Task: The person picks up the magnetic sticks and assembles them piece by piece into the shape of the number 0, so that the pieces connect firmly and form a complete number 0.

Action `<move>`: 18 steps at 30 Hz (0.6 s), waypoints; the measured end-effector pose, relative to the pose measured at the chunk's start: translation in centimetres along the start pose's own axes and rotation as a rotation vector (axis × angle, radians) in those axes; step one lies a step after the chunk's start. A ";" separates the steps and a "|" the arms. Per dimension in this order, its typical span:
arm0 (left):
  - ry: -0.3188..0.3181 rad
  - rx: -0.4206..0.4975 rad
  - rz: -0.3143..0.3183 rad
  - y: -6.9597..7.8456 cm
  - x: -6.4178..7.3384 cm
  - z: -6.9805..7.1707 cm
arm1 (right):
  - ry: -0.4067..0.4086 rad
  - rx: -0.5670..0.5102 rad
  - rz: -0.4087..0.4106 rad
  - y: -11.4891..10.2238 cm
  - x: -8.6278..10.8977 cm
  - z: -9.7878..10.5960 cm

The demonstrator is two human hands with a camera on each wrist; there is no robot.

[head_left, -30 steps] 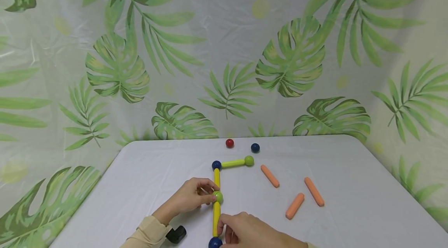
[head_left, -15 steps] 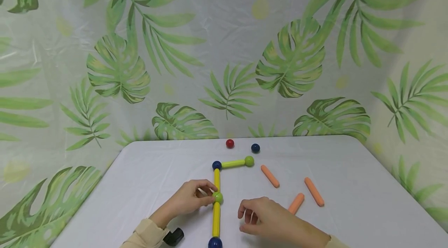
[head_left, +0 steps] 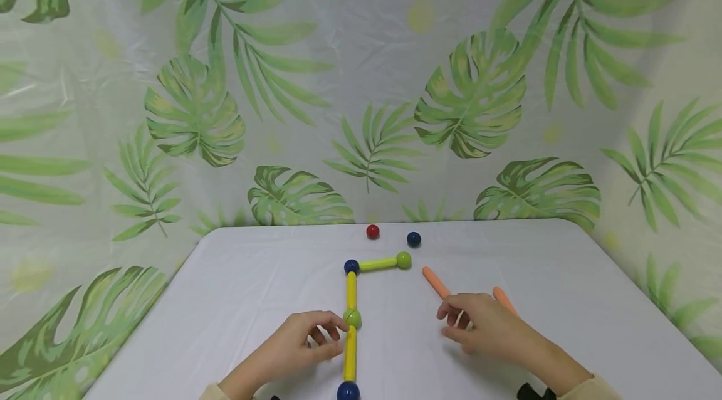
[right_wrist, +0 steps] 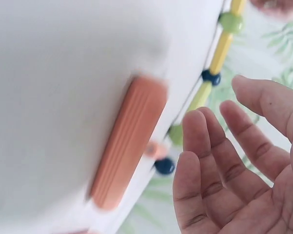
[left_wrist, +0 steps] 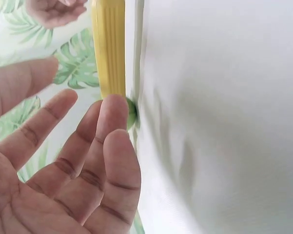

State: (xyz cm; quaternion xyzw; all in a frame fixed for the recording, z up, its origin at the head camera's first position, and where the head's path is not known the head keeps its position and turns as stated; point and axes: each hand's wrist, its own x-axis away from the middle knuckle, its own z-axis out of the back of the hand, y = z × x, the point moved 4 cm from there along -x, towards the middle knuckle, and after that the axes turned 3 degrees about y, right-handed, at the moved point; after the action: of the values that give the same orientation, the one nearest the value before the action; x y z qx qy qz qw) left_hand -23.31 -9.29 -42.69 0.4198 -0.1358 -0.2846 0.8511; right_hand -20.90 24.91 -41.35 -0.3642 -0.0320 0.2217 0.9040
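A chain lies on the table in the head view: dark blue ball (head_left: 348,391), yellow stick (head_left: 350,359), green ball (head_left: 352,318), another yellow stick (head_left: 352,290), a second dark blue ball (head_left: 351,267), then a lime stick (head_left: 378,264) ending in a lime ball (head_left: 403,260). My left hand (head_left: 299,343) hovers left of the middle green ball, fingers loosely bent, holding nothing. Over the orange sticks is my right hand (head_left: 487,328), relaxed and holding nothing. One orange stick (right_wrist: 131,141) lies beside its fingers in the right wrist view; the head view hides it.
Two more orange sticks show, one farther back (head_left: 435,281) and one partly behind the right hand (head_left: 503,298). A loose red ball (head_left: 373,232) and a loose dark blue ball (head_left: 414,239) sit near the back edge of the white table (head_left: 271,256).
My right hand has left the near yellow stick and moved right, over the orange sticks. My left hand has let go of the middle green ball and drawn slightly back.
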 end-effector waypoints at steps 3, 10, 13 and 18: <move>-0.035 0.040 -0.007 0.0 0.9 -0.5 | 0.021 0.048 -0.014 1.2 0.3 1.1; -0.132 0.123 0.043 -0.1 2.4 -1.8 | 0.016 0.160 -0.124 3.4 0.9 2.7; -0.156 0.151 0.051 -0.2 2.7 -2.3 | 0.006 0.176 -0.157 4.0 1.1 3.0; -0.201 0.237 0.055 -0.3 3.0 -3.0 | 0.007 0.225 -0.140 4.6 1.4 3.6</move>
State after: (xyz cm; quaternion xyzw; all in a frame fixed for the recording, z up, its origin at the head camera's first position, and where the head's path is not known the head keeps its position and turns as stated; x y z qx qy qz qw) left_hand -19.63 -9.31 -44.72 0.4828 -0.2644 -0.2837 0.7852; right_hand -22.17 30.73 -41.99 -0.2583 -0.0290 0.1588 0.9525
